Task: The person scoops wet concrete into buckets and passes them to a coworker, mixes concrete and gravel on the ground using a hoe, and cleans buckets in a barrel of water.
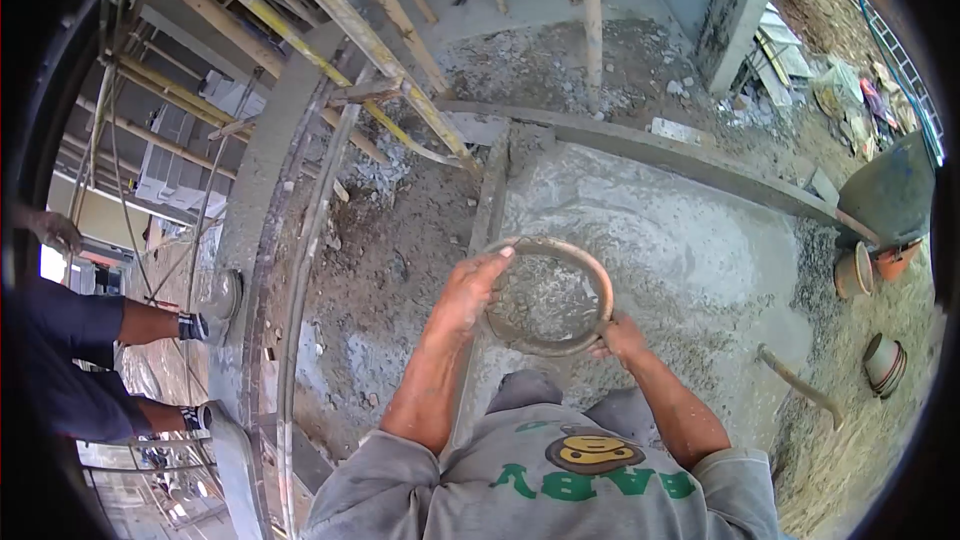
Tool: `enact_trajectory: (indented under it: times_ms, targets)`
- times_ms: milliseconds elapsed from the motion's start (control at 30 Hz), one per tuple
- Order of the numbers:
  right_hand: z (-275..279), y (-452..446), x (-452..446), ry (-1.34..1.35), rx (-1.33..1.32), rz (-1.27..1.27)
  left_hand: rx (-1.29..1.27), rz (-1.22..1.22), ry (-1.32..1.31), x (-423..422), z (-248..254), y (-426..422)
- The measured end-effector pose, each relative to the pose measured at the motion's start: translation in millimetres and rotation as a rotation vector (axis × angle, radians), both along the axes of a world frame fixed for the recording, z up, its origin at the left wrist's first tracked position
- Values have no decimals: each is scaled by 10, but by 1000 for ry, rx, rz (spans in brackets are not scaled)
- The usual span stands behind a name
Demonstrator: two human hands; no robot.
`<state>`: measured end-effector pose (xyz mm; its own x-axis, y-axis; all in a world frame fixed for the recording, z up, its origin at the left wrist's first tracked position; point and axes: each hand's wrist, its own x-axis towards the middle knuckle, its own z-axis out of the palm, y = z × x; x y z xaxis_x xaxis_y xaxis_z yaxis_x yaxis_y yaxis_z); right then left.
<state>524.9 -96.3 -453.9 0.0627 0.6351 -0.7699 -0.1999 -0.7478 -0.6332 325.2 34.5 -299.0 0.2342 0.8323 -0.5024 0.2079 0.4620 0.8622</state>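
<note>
Steadying a round bucket point(604, 288) takes both of the person's bare hands here. The left hand point(474, 290) is closed on the rim at its left side; the right hand point(621, 338) grips the opposite, lower-right part, its underside hidden, so how far it curls beneath cannot be told. The bucket is thus between the two hands, in front of the body, its mouth facing up toward the head. Grey, wet-looking material shows inside; its depth is unclear.

Good handling seems to depend on an even share of the load: with the left hand set farther from the body than the right, a pull by either alone could tip the mouth. Elbows near the sides should spare the back, and the rim calls for firm pressure, as it may be slick.

Footing deserves equal care. Beyond and to the right of the grip spreads wet grey mix point(670, 230); just left of it runs a low curb point(487, 195), which could catch a foot or the bucket's base. A long handle point(800, 385) lies to the right of the right hand, best given room. Well left of the grip is another person's shoe point(222, 302), apart from the bucket.
</note>
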Motion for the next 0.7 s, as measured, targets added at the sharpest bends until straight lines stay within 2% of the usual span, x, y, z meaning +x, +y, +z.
enact_trajectory:
  times_ms: [67,133,233,267,400,467,500,533,600,667,700]
  targets:
    - [595,218,-209,-68,106,120,59,60,-108,-299,671,60]
    - [1082,422,-331,-76,195,237,151,100,-265,-696,1139,141]
    - [1630,425,-451,-152,509,257,278,196,-362,-1188,1856,242]
    - [1728,442,-439,-198,631,241,307,132,-425,-1363,2031,293]
    - [1359,160,81,-463,528,133,422,126,-496,-1825,2655,579]
    - [941,-219,484,-610,328,105,522,182,-409,-1921,2838,617]
    - [739,-443,623,-676,200,68,607,229,-431,-2130,2817,808]
    - [572,-663,749,-787,146,100,577,380,-420,-2171,2889,778]
    - [338,-1164,962,-895,-5,72,653,404,-276,-2923,2786,1146]
    - [192,-1546,1060,-1083,-70,8,738,479,-60,-3161,2721,1262]
    - [63,-1728,1102,-1087,-124,-116,782,479,21,-3135,2645,1372]
